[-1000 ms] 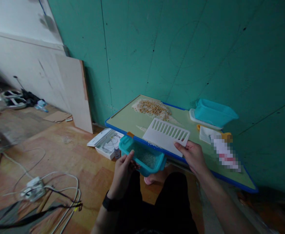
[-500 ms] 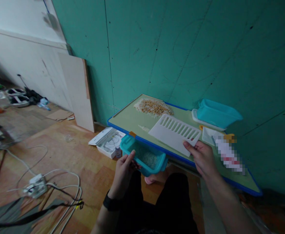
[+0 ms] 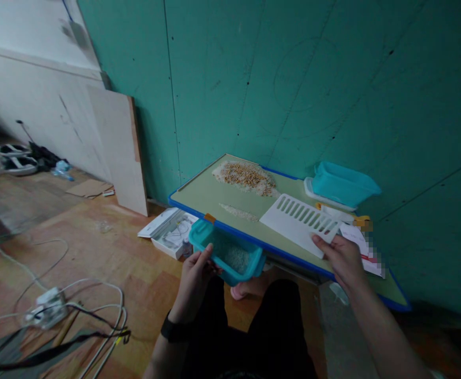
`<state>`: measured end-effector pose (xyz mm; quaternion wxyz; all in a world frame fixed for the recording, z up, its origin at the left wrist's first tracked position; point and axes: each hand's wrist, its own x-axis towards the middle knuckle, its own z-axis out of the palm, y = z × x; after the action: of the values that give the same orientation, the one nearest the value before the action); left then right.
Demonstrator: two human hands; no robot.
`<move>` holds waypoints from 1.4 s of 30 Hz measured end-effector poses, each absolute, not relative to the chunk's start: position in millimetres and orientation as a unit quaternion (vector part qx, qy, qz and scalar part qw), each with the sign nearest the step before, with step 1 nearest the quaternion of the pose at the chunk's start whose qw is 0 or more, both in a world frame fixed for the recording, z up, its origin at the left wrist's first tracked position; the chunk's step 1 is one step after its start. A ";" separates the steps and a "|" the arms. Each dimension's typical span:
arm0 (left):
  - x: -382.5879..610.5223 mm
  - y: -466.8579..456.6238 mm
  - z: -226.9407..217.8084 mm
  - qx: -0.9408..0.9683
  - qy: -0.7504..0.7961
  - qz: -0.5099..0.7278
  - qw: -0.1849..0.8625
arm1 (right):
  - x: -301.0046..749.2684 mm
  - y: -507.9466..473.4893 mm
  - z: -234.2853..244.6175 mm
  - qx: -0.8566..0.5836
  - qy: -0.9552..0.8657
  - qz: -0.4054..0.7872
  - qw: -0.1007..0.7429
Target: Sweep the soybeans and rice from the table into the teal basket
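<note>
Left hand: the left hand (image 3: 199, 268) grips the near-left rim of the tub (image 3: 226, 253), fingers curled over the edge, thumb outside. It has not shifted in the last second.
Tub: teal, open, held just below the front edge of the table (image 3: 199, 192), a small heap of white grain (image 3: 239, 258) in its bottom.
Right hand: the right hand (image 3: 343, 258) pinches the near corner of the slotted board (image 3: 299, 223), thumb on top, the other fingers under it.
Board: white, slots along its far edge, lying low on the table top. A second ago it sat right above the tub; now it has slid off to the right, well clear of the tub's mouth.
Newly bared: a thin streak of grain (image 3: 238, 212) shows on the table where the board was.
Pile: the mixed heap of beans and grain (image 3: 246, 176) sits at the far-left corner, unchanged and well apart from both hands.
Right of the board: a second teal tub (image 3: 343, 184) on a white lid, and papers beside the right hand; what lies under them is probably a small white tray, but it is hard to tell.
Reading: with the board drawn aside, the sweep into the tub looks finished for this pass, with the streak and the pile left on the table.
</note>
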<state>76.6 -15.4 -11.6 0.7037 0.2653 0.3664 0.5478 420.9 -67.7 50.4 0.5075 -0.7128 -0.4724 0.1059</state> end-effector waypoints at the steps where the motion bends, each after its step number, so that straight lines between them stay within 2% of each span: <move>1: 76.0 -15.3 -11.7 0.265 0.367 0.548 0.704 | 414.7 -62.1 53.2 -0.711 -0.464 0.129 0.513; 10: 74.4 -14.7 -10.6 0.268 0.366 0.550 0.701 | 364.2 -19.3 67.3 -0.649 -0.459 0.238 0.558; 24: 68.8 -11.4 -14.0 0.255 0.370 0.558 0.698 | 324.2 5.7 73.4 -0.598 -0.436 0.344 0.578; 30: 66.8 -9.5 -16.5 0.265 0.370 0.552 0.699 | 322.6 10.7 68.8 -0.592 -0.427 0.325 0.602; 42: 64.9 -9.4 -11.3 0.272 0.374 0.554 0.693 | 313.0 12.3 72.2 -0.598 -0.456 0.325 0.574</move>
<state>64.9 -9.4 -11.3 0.6927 0.2716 0.3739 0.5537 313.0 12.3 72.2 0.5736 -0.5977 -0.4565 0.3246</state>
